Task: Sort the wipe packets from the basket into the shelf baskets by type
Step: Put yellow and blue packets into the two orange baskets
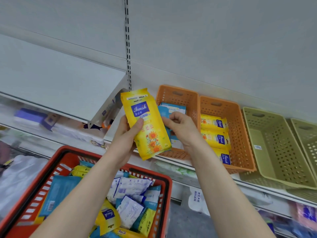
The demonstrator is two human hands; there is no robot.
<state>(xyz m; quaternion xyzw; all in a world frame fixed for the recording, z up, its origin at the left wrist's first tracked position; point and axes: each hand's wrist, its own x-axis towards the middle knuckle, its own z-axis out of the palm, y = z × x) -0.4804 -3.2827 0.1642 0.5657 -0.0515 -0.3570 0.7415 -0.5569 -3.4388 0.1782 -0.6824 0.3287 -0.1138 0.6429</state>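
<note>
A left hand (127, 134) grips a yellow wipe packet (145, 124) upright above the front edge of the shelf (202, 170), thumb across its face. The right hand (181, 129), fingers curled, seems to pinch a blue packet (163, 113) over the left orange basket (178, 95). Matching yellow packets (214, 138) lie in the next orange basket (240, 134). The yellow one likely belongs there, carried right and laid flat.

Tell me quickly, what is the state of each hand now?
Left hand: closed, gripping the yellow packet.
Right hand: fingers curled, apparently pinching a blue packet, partly hidden.
</note>
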